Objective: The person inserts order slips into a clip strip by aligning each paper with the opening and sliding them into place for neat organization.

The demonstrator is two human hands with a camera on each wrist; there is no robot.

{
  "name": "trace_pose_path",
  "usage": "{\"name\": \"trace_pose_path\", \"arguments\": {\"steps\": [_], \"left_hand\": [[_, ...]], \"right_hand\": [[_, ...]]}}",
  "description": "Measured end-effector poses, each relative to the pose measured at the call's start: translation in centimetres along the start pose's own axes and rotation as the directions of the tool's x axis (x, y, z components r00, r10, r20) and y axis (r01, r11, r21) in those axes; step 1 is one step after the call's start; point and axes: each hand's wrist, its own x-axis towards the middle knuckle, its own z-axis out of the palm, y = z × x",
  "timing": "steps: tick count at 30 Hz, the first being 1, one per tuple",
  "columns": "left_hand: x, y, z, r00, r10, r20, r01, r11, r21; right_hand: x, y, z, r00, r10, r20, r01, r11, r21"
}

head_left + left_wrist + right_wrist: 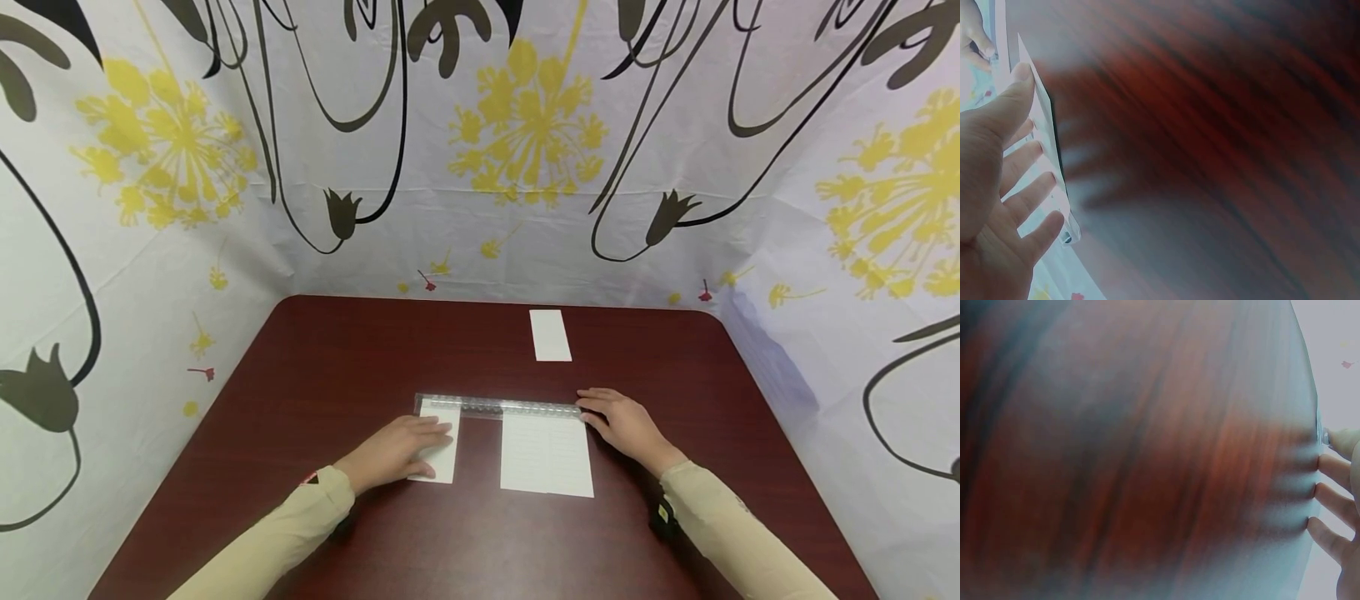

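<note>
A clear plastic ruler [480, 407] lies crosswise on the table, over the top edges of a narrow white strip of paper [444, 467] and a wider white sheet [546, 458] with faint lines. My left hand [401, 450] rests on the narrow strip with its fingers stretched out; its thumb lies near the strip's lower edge. At the ruler's right end is my right hand [622, 423], its thumb and forefinger pinching that end. The other right fingertips [1311, 522] touch the tabletop in the right wrist view.
The dark red-brown table [360, 350] has rounded far corners. Farther back lies another small white paper piece [551, 335]. White cloth [480, 250] printed with yellow flowers and dark stems hangs around the table.
</note>
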Motion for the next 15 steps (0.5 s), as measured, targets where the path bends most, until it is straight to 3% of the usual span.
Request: {"name": "trace_pose_path", "arguments": {"steps": [15], "left_hand": [[0.49,0.18,0.34,1.000,0.006,0.003,-0.006,1.000,0.014]], "right_hand": [[0.03,0.07,0.07,1.000,-0.004,-0.006,0.004,1.000,0.000]]}}
